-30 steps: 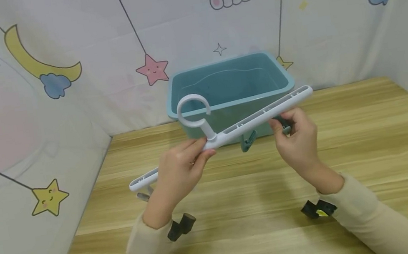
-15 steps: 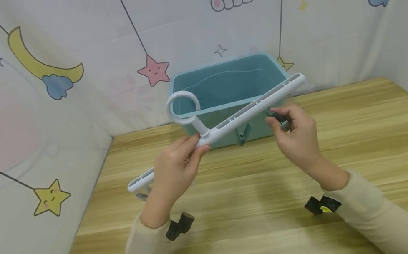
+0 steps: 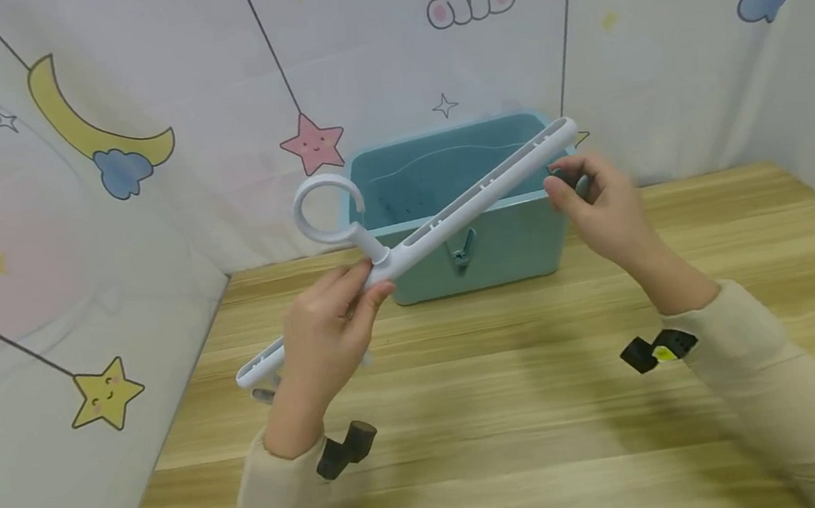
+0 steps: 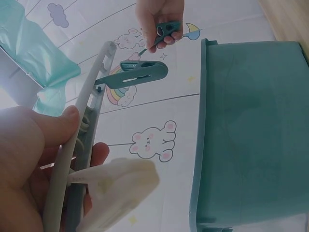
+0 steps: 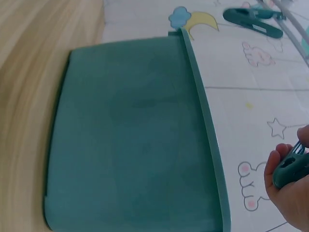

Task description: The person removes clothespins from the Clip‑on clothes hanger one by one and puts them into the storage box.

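Note:
My left hand point(image 3: 322, 339) pinches a white plastic clothes hanger point(image 3: 470, 203) just below its round hook, with the bar slanting up to the right. From the bar hangs a dark green clip point(image 4: 135, 75), also visible in the head view in front of the bin. A whitish clip point(image 4: 120, 188) sits close to my left fingers, and a grey clip point(image 3: 263, 394) hangs under the bar's left end. Near the bar's right end, my right hand point(image 3: 601, 202) pinches another dark green clip point(image 4: 166, 34). In the left wrist view this clip appears apart from the bar.
A teal plastic bin point(image 3: 505, 251) stands at the back of the wood-grain table point(image 3: 512, 443), directly behind the hanger. A white cloth point(image 3: 386, 64) printed with stars and moons hangs behind and to the sides.
The hanger has shifted left and tilted more steeply, its right end rising. My right hand has moved up and slightly right with the green clip. My left hand has moved slightly left, still holding the hanger.

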`<state>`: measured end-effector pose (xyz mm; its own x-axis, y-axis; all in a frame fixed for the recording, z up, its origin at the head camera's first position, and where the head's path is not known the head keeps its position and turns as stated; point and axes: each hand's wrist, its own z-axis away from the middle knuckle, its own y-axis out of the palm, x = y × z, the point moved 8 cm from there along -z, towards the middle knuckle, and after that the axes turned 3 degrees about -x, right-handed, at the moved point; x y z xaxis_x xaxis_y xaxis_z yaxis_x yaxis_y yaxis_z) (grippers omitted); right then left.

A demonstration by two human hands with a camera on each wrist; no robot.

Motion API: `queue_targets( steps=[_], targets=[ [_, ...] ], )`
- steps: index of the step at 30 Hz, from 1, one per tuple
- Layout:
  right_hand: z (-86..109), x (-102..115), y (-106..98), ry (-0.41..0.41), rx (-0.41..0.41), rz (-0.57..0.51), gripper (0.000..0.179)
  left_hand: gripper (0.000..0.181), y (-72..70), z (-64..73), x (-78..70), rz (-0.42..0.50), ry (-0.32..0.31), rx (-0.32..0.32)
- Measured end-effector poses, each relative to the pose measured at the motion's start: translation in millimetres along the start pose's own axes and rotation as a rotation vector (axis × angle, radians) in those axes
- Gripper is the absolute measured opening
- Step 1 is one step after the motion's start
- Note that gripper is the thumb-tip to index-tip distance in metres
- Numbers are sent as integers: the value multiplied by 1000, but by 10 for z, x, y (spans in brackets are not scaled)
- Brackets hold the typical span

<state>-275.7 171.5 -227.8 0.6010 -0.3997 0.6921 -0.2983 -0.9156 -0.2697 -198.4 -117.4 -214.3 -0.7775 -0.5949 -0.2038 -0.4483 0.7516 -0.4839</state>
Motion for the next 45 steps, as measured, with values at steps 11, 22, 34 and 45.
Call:
queue_targets(
  steps=[11, 22, 34, 45],
  targets=[
    [-338, -147, -12, 141, 75, 192, 25, 24, -32, 4, 26, -1, -14, -7],
    [-442, -255, 43, 244, 109, 175, 35, 23, -38, -4, 40, -15, -23, -5],
    [-490, -394, 33, 310, 104, 184, 37, 28, 22, 12, 57, -5, -23, 25],
    [-489, -464, 91, 369, 151, 183, 53, 25, 54, 8, 49, -7, -9, 42]
  ],
)
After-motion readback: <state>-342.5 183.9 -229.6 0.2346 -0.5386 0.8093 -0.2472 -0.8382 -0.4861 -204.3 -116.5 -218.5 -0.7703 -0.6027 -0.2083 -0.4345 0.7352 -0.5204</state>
